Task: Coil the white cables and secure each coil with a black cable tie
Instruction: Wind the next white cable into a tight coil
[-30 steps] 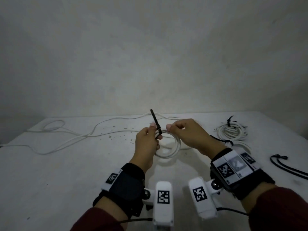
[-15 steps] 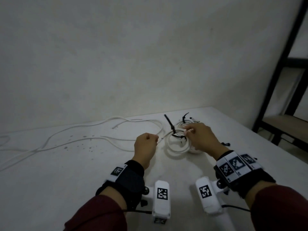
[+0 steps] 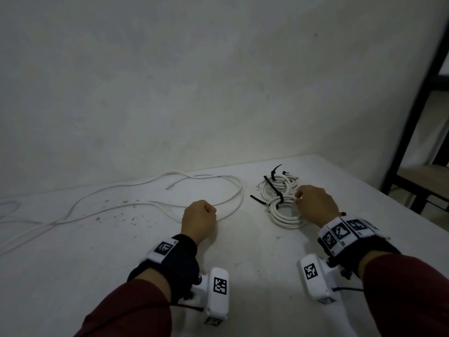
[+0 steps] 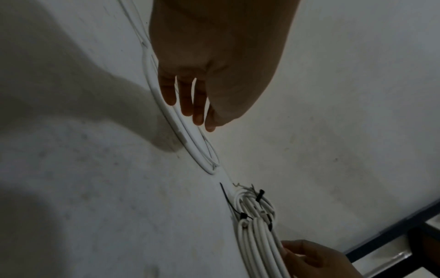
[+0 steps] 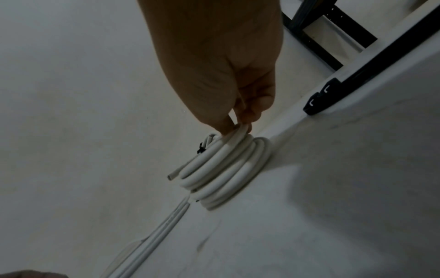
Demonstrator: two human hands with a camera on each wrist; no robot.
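Observation:
A tied white coil point(image 3: 286, 221) lies on the table point(image 3: 243, 259), its black tie point(image 3: 280, 199) at the far side. My right hand point(image 3: 300, 198) pinches the coil's top strands point(image 5: 221, 165) between thumb and fingers point(image 5: 225, 126). A second tied coil point(image 3: 289, 188) lies just behind, touching it. My left hand point(image 3: 201, 212) hangs over a loose white cable point(image 3: 239, 193). Its fingers point(image 4: 185, 101) are relaxed above the cable point(image 4: 190, 148) and hold nothing.
More loose white cable point(image 3: 73, 210) trails off to the left. Two loose black ties point(image 5: 319, 101) lie near my right wrist. The table's right edge point(image 3: 388, 198) is close, with a black metal frame point(image 3: 418, 117) beyond it. A plain wall stands behind.
My left hand has let go of the coil and tie and moved left. My right hand has carried the tied coil to the right and set it beside the other coil.

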